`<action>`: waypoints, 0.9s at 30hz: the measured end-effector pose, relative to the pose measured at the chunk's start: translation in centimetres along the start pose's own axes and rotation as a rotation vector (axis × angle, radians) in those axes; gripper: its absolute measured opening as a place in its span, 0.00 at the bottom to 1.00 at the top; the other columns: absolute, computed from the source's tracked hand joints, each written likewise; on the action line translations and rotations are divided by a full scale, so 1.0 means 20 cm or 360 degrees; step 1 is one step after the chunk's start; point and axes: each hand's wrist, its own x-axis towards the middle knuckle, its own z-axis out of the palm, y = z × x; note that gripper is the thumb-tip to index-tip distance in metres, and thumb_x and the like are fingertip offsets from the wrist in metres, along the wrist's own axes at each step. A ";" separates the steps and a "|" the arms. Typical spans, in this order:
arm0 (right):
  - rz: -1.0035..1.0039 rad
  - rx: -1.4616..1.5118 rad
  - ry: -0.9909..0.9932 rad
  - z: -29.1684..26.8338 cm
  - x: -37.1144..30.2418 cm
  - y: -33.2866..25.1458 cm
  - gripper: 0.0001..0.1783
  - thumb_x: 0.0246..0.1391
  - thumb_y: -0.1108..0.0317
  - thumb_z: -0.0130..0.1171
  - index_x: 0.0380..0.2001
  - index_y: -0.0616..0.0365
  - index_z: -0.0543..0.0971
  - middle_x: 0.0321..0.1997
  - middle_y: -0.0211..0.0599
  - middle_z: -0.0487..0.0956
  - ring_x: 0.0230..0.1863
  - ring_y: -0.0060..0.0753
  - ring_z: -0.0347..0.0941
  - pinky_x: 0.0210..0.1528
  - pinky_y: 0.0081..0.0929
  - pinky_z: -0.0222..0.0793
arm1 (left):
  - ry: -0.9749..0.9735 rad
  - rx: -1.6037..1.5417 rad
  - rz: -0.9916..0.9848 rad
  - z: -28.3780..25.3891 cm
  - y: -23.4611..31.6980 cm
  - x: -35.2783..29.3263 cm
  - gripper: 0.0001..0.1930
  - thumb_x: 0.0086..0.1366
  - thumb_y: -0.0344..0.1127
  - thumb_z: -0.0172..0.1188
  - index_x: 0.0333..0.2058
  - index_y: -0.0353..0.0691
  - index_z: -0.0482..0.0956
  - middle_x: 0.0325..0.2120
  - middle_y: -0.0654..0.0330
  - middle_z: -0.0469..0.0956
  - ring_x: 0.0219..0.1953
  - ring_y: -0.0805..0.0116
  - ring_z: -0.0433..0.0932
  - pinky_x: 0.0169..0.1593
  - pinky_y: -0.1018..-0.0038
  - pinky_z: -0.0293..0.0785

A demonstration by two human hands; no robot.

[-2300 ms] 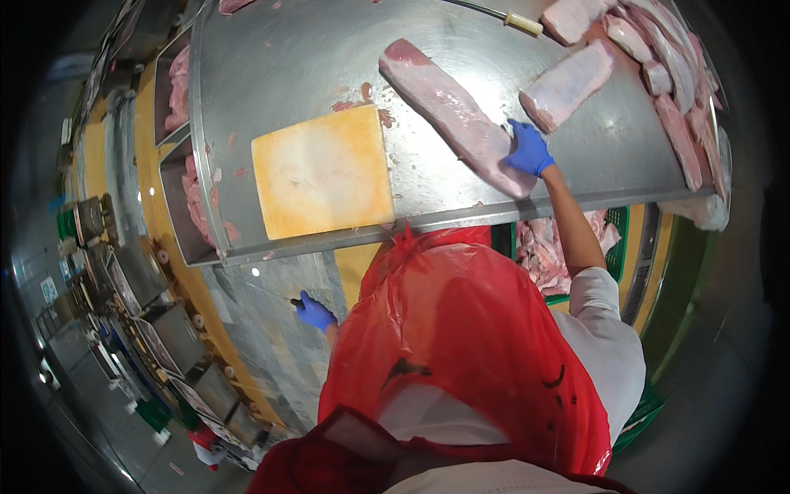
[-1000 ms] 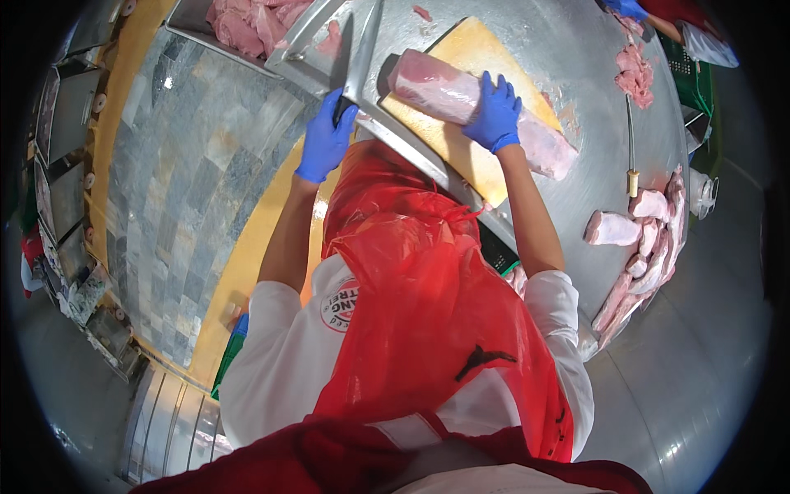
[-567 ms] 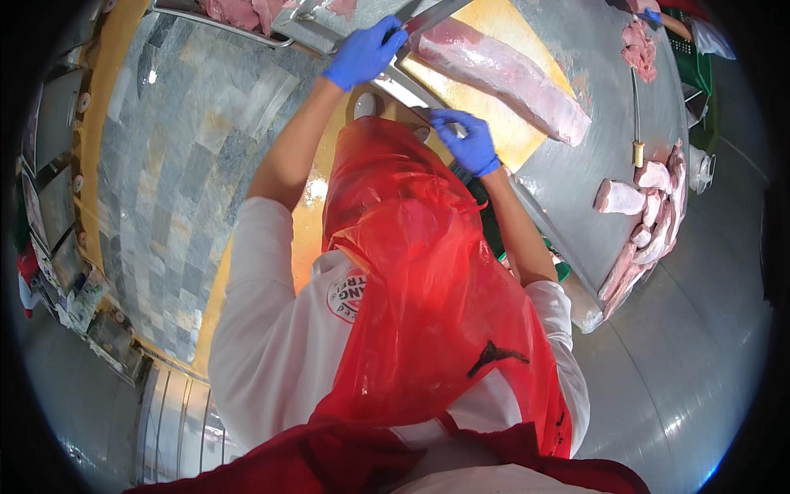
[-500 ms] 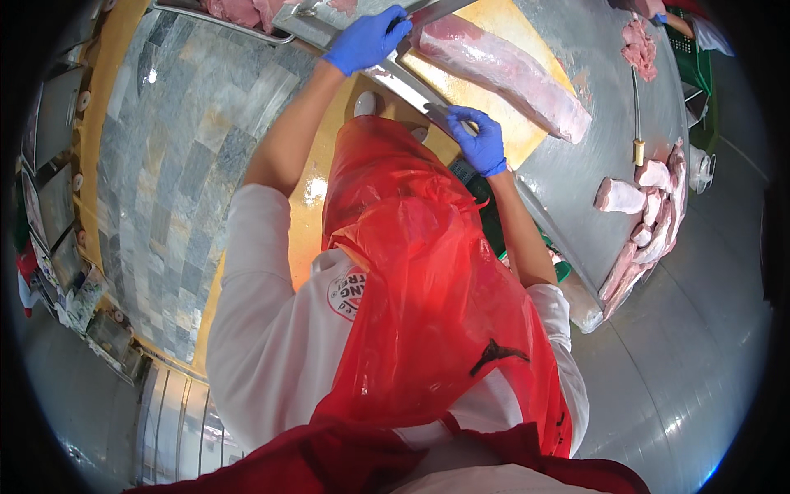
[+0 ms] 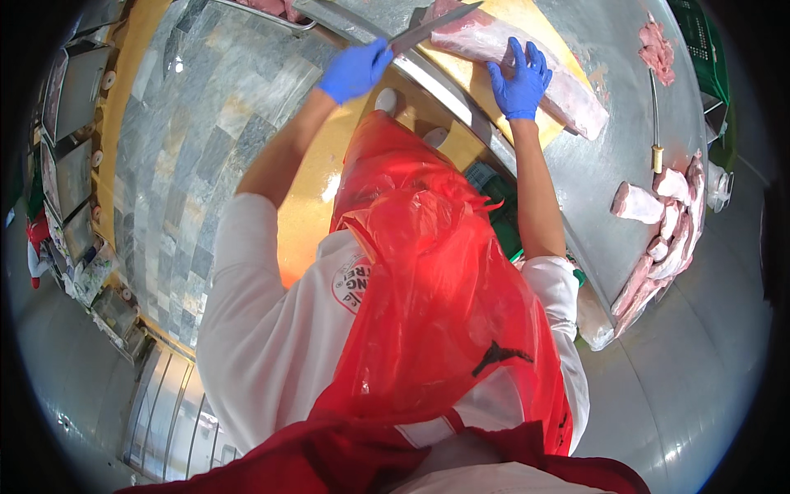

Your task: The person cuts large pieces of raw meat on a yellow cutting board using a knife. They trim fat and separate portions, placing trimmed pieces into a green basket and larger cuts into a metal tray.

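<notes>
A long pale loin of raw meat (image 5: 576, 103) lies slantwise on a yellow cutting board (image 5: 461, 78) on the metal table. My left hand (image 5: 356, 72), in a blue glove, is closed round a knife's handle, which the fingers hide. From that fist the knife's blade (image 5: 436, 26) points up and right, its tip over the loin's far left end. Over the near side of the loin, around its middle, is my right hand (image 5: 522, 86), also gloved, fingers spread and holding nothing. Whether its fingertips touch the meat I cannot tell.
Meat pieces (image 5: 671, 222) are piled at the table's right edge. Above them lies a thin rod with a wooden handle (image 5: 657, 158), a meat scrap (image 5: 656, 53) at its far end. Green crates stand beyond the table (image 5: 704, 58) and below its near edge (image 5: 504, 218).
My right hand has left the table's near edge, moving up and right to the loin, its fingers spreading. My left hand has come slightly nearer, and more of the blade now shows.
</notes>
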 end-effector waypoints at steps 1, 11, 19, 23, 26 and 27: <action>-0.0030 0.0021 0.0000 0.01 0.02 0.02 0.36 0.50 0.41 0.63 0.61 0.37 0.73 0.65 0.48 0.67 0.67 0.52 0.58 0.67 0.61 0.47 | 0.0079 -0.0131 -0.0062 0.08 0.03 -0.11 0.16 0.73 0.48 0.46 0.43 0.41 0.71 0.29 0.41 0.78 0.32 0.35 0.77 0.35 0.49 0.71; -0.0302 -0.0136 -0.0171 0.00 0.18 0.04 0.46 0.44 0.33 0.63 0.65 0.40 0.68 0.62 0.47 0.71 0.65 0.52 0.63 0.64 0.54 0.52 | 0.0460 -0.0456 -0.0447 0.31 0.35 0.11 0.17 0.71 0.47 0.44 0.42 0.37 0.70 0.31 0.35 0.79 0.37 0.31 0.77 0.42 0.45 0.72; -0.0433 -0.0098 -0.0471 0.06 0.39 0.00 0.48 0.43 0.33 0.61 0.67 0.36 0.65 0.55 0.47 0.77 0.55 0.50 0.75 0.57 0.47 0.66 | 0.0033 -0.0785 -0.0782 0.04 0.44 0.18 0.18 0.69 0.46 0.47 0.43 0.35 0.73 0.32 0.35 0.79 0.39 0.34 0.78 0.44 0.49 0.73; -0.0465 -0.0039 -0.0506 0.05 0.40 0.03 0.43 0.47 0.34 0.59 0.66 0.32 0.66 0.54 0.48 0.77 0.54 0.50 0.75 0.55 0.47 0.68 | 0.0356 -0.0591 -0.0363 0.23 0.32 0.00 0.18 0.70 0.44 0.49 0.43 0.33 0.75 0.26 0.50 0.77 0.21 0.64 0.77 0.24 0.67 0.72; -0.0545 -0.0077 -0.0400 0.07 0.42 0.02 0.42 0.48 0.33 0.57 0.66 0.31 0.67 0.55 0.48 0.77 0.53 0.50 0.76 0.56 0.48 0.68 | 0.0552 -0.0325 -0.0124 0.29 0.21 0.15 0.18 0.70 0.45 0.50 0.42 0.33 0.75 0.26 0.52 0.78 0.20 0.65 0.76 0.26 0.67 0.72; -0.0557 -0.0087 -0.0364 0.08 0.40 0.04 0.41 0.48 0.33 0.57 0.66 0.31 0.67 0.55 0.48 0.77 0.53 0.50 0.76 0.56 0.48 0.68 | 0.0384 -0.0450 -0.0281 0.24 0.26 0.19 0.18 0.70 0.45 0.50 0.42 0.34 0.75 0.27 0.53 0.78 0.20 0.64 0.75 0.26 0.67 0.72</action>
